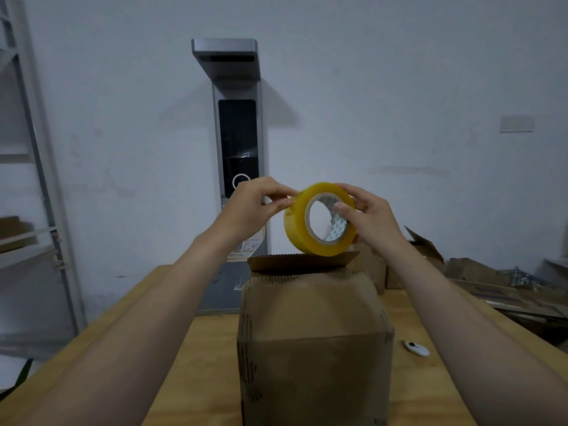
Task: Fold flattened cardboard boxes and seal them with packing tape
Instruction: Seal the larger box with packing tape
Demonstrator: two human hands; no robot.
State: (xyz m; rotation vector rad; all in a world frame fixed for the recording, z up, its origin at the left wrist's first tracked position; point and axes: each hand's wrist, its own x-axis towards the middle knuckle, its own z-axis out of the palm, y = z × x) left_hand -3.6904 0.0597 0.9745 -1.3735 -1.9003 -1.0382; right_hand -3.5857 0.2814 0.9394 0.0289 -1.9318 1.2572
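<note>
A folded brown cardboard box [313, 339] stands on the wooden table [196, 364] in front of me, its far flap sticking up a little. Above the box's far edge I hold a yellow roll of packing tape [296, 224] in the air. My right hand [368, 216] grips the roll, thumb inside the core and fingers over the outer rim. My left hand [255, 207] pinches at the roll's left rim with fingertips and thumb.
A small white cutter [416, 348] lies on the table right of the box. A tall grey machine [236, 142] stands against the wall behind. Flattened cardboard [479, 278] is piled at the right; a metal shelf [37, 210] stands at the left.
</note>
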